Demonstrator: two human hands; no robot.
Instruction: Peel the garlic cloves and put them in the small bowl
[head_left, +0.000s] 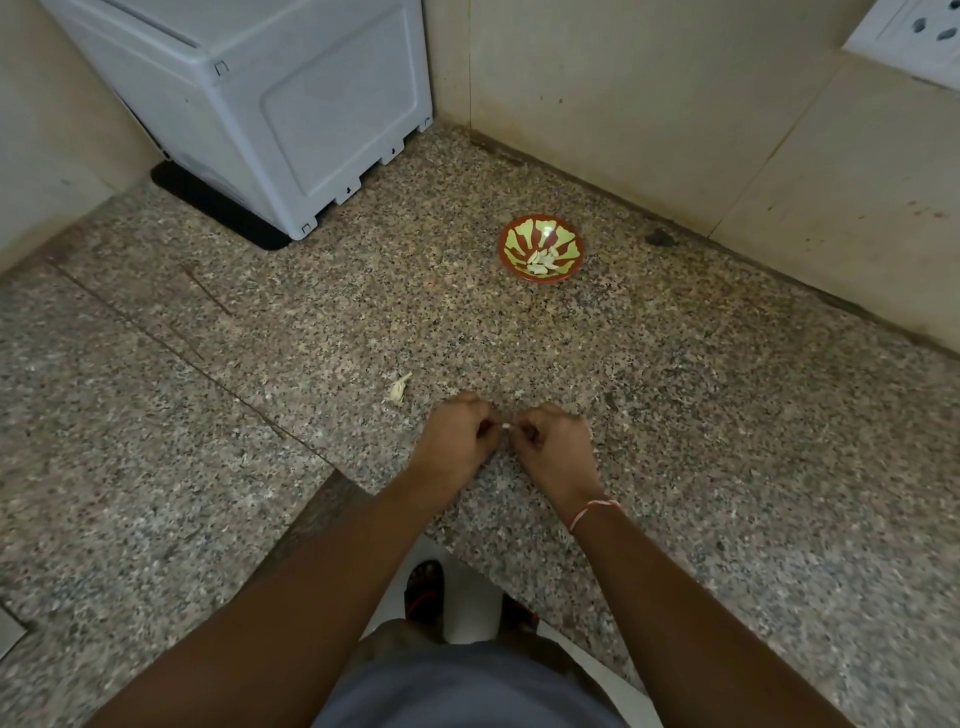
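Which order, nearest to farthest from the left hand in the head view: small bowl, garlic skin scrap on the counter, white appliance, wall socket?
From the left hand, which pinches a garlic clove with the right hand:
1. Garlic skin scrap, just beyond it, slightly left.
2. Small bowl, farther back, to the right.
3. White appliance, back left corner.
4. Wall socket, far upper right.

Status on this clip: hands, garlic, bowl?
Left hand and right hand both pinch one garlic clove, mid-peel. Small bowl holds peeled cloves, beyond hands. Path clear; peel scrap on counter.
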